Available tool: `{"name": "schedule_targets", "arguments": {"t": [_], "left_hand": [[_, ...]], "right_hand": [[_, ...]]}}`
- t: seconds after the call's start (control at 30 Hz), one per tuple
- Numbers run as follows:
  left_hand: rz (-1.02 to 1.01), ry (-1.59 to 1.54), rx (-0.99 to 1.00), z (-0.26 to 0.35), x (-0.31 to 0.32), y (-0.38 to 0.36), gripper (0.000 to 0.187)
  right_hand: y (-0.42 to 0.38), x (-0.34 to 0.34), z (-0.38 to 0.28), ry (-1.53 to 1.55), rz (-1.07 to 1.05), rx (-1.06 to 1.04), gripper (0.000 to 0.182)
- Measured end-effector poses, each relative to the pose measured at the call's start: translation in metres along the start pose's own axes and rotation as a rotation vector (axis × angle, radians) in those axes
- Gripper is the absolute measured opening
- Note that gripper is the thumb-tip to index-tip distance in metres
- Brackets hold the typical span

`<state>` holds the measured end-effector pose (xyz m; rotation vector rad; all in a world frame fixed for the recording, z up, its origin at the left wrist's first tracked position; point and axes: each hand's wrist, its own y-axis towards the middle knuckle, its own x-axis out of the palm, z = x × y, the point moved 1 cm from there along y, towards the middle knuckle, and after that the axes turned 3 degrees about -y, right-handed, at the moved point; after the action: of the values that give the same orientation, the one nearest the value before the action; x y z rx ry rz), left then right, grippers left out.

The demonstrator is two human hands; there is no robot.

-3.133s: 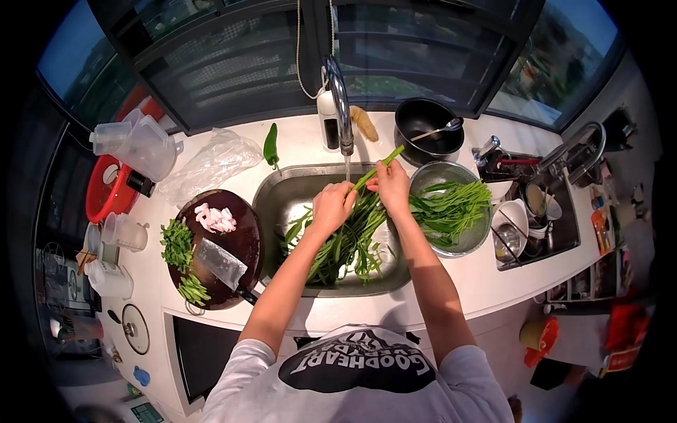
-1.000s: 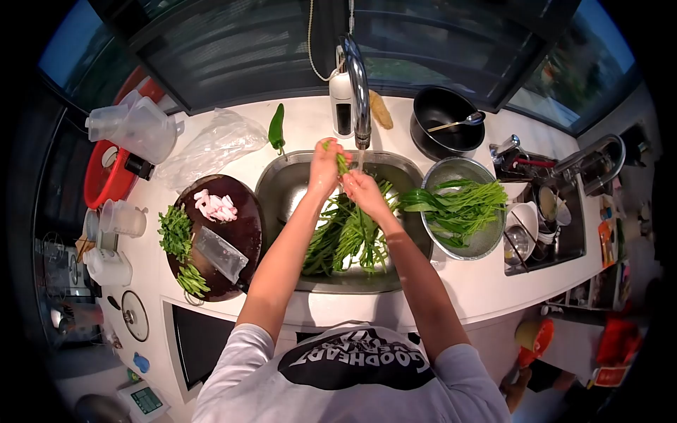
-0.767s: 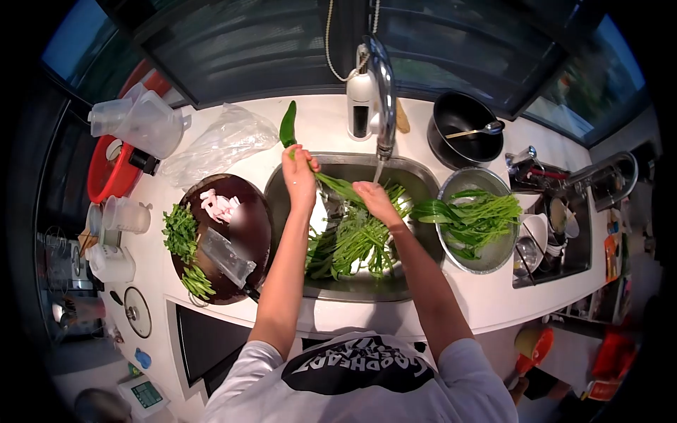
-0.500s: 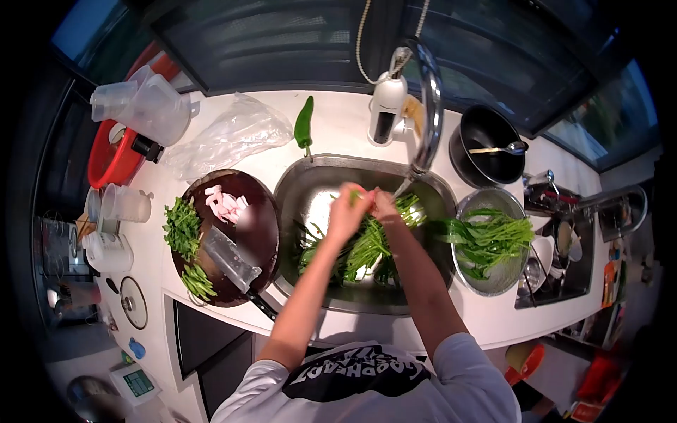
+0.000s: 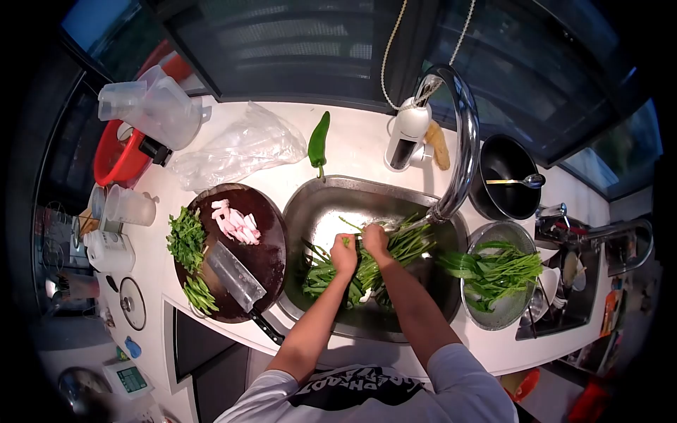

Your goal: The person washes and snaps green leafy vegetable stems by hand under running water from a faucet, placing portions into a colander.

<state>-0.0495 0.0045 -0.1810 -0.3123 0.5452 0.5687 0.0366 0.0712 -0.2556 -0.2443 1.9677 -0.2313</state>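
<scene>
Both of my hands are over the metal sink (image 5: 296,211), close together above a pile of long-stemmed leafy greens (image 5: 405,245). My left hand (image 5: 344,255) is closed round green stems, a bit of which shows at its fingertips. Just to its right, my right hand (image 5: 374,240) is also closed, with thin green stems at its fingers. The leafy ends of the greens spread over the left part of the sink. From the right, the curved chrome faucet (image 5: 465,134) reaches over the sink with its spout just beyond my right hand.
A round cutting board (image 5: 271,233) to the left holds sliced pale meat (image 5: 235,223), a cleaver (image 5: 236,271) and chopped greens (image 5: 186,240). On the right are a colander (image 5: 493,321) of greens and a black pot (image 5: 497,158). A green pepper (image 5: 319,141) lies behind the sink.
My hands have drawn nearer to my body and come slightly apart. The view has tilted, so the counter sits lower in the picture. A blur over the cutting board is gone.
</scene>
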Motion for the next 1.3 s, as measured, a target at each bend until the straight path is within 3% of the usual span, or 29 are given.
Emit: {"name": "schedule_targets", "arguments": {"t": [0.1, 0.17, 0.23, 0.4, 0.5, 0.63, 0.67, 0.9, 1.03, 1.13, 1.3], "left_hand": [[0.005, -0.070, 0.102, -0.010, -0.010, 0.008, 0.015], [-0.114, -0.222, 0.063, -0.005, -0.013, 0.011, 0.014], [-0.374, -0.383, -0.136, 0.018, -0.024, 0.010, 0.015], [-0.634, -0.463, 0.023, 0.073, -0.026, -0.007, 0.018], [-0.583, -0.270, 0.328, 0.095, -0.023, -0.015, 0.019], [-0.433, -0.427, 0.398, 0.124, -0.031, -0.023, 0.016], [-0.331, -0.310, 0.502, 0.129, -0.037, -0.026, 0.014], [-0.549, -0.252, 0.594, 0.142, -0.039, -0.052, 0.015], [-0.412, -0.145, 0.773, 0.143, -0.042, -0.054, 0.017], [-0.344, -0.116, 0.728, 0.143, -0.049, -0.052, 0.016], [-0.325, -0.369, 0.328, 0.143, -0.060, -0.049, 0.015]], "right_hand": [[-0.003, -0.026, -0.003, 0.159, 0.052, -0.053, 0.017], [-0.005, -0.056, -0.004, 0.352, 0.086, -0.027, 0.016], [-0.016, -0.098, -0.008, 0.415, 0.093, 0.007, 0.018], [-0.046, -0.177, -0.002, 0.683, 0.162, -0.121, 0.018], [-0.084, -0.241, -0.019, 0.711, 0.207, 0.003, 0.017], [-0.097, -0.269, -0.005, 0.624, 0.337, 0.035, 0.016], [-0.100, -0.274, -0.001, 0.647, 0.372, 0.038, 0.017], [-0.124, -0.294, 0.013, 0.750, 0.478, 0.072, 0.022], [-0.136, -0.302, 0.014, 0.798, 0.505, 0.103, 0.024], [-0.140, -0.300, 0.014, 0.871, 0.511, 0.106, 0.027], [-0.136, -0.282, 0.015, 0.978, 0.562, 0.110, 0.029]]}}
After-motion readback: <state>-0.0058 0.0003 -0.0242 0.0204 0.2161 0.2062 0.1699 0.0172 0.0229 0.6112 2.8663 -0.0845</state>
